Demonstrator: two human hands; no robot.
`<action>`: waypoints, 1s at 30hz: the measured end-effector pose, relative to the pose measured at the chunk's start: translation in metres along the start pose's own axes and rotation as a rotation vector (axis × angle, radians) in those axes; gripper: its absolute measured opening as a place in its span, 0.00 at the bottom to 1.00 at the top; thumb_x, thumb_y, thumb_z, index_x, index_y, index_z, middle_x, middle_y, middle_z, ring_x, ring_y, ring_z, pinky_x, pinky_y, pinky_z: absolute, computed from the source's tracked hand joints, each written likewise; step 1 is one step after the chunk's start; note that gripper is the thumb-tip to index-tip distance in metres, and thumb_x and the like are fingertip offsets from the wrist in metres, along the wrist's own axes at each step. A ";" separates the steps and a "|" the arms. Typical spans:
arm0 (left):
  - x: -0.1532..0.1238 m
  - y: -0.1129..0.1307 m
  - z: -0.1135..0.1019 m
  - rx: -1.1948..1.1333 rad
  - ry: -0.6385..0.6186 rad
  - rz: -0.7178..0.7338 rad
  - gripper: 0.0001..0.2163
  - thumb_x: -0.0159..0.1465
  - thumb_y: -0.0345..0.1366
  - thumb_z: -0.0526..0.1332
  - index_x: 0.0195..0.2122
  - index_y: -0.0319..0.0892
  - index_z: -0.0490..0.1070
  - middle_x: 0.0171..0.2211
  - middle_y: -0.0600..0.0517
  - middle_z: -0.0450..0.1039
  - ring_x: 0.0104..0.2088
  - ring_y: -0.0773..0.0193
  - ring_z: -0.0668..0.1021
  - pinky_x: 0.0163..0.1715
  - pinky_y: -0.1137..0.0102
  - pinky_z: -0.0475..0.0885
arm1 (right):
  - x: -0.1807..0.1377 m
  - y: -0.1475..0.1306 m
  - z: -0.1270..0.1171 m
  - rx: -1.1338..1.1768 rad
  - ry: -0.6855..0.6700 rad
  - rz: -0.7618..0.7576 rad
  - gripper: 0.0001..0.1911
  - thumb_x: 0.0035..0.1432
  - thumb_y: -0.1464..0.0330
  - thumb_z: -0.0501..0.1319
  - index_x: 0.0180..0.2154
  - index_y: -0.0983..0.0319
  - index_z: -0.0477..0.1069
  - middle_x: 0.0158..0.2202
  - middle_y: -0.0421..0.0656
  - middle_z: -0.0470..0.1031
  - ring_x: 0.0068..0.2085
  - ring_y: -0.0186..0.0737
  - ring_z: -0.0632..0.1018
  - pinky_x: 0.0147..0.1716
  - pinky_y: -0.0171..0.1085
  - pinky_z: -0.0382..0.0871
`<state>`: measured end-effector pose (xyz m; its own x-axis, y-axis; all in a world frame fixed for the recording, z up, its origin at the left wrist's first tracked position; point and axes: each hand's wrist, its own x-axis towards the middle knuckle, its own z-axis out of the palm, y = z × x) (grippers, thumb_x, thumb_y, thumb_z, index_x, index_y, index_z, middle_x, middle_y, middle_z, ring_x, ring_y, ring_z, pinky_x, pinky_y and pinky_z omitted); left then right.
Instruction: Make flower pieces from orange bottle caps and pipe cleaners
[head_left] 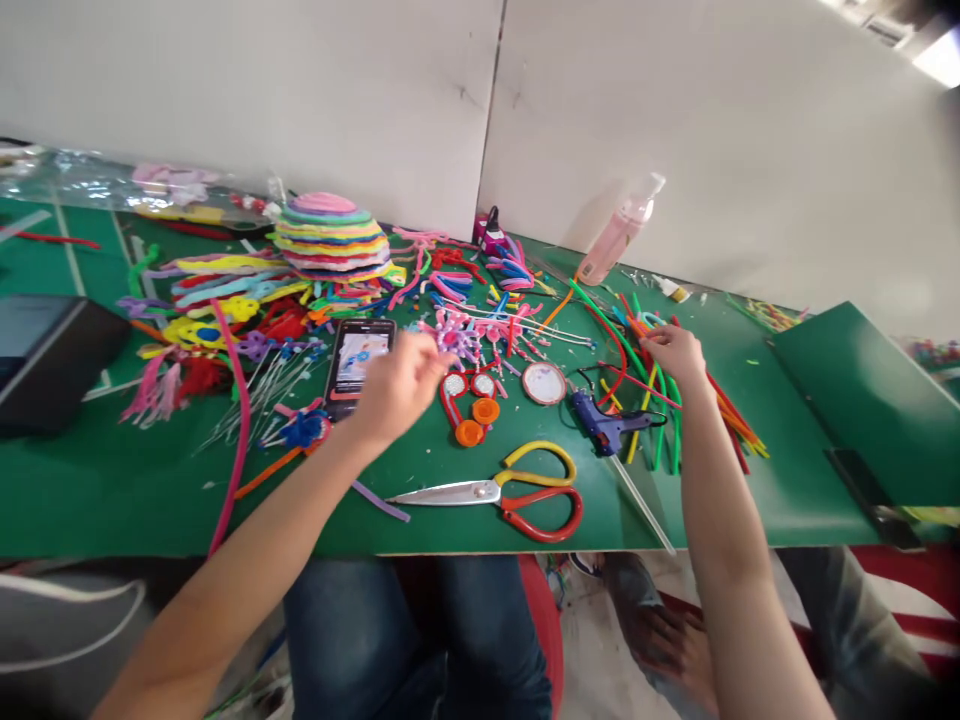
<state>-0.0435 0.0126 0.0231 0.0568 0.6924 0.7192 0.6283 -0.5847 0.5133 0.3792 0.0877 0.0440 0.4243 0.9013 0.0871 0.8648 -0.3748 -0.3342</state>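
Note:
My left hand (pixel 401 387) is raised over the middle of the table, its fingers pinched together. Whether anything small sits between them I cannot make out. Just behind it are a lit smartphone (pixel 362 360) and pink and purple pipe-cleaner flowers (pixel 457 335). My right hand (pixel 675 352) reaches into a loose bundle of coloured pipe cleaners (pixel 731 415), its fingers closed on the strands at the upper end. Between my hands lie a red pipe-cleaner piece with orange discs (pixel 470 432), a round white-filled lid (pixel 544 383) and a blue glue gun (pixel 602 420).
Large scissors (pixel 480 493) with yellow and red handles lie near the front edge. A striped pipe-cleaner dome (pixel 330 238) and a pink bottle (pixel 621 232) stand toward the wall. A dark box (pixel 56 365) is at left, a green board (pixel 870 400) at right. Another person's hand (pixel 675 640) shows below the table.

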 end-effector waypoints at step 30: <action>-0.060 -0.087 -0.079 0.413 -0.464 0.013 0.15 0.64 0.39 0.53 0.45 0.55 0.77 0.57 0.47 0.62 0.58 0.45 0.60 0.52 0.48 0.53 | 0.016 0.041 0.017 -0.316 -0.052 0.157 0.19 0.54 0.58 0.53 0.45 0.55 0.73 0.51 0.56 0.72 0.53 0.65 0.70 0.45 0.55 0.60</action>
<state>-0.1628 -0.0112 -0.0275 0.3394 0.8521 0.3984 0.8685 -0.4466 0.2151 0.4166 0.0908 0.0160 0.5517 0.8340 0.0073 0.8338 -0.5512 -0.0317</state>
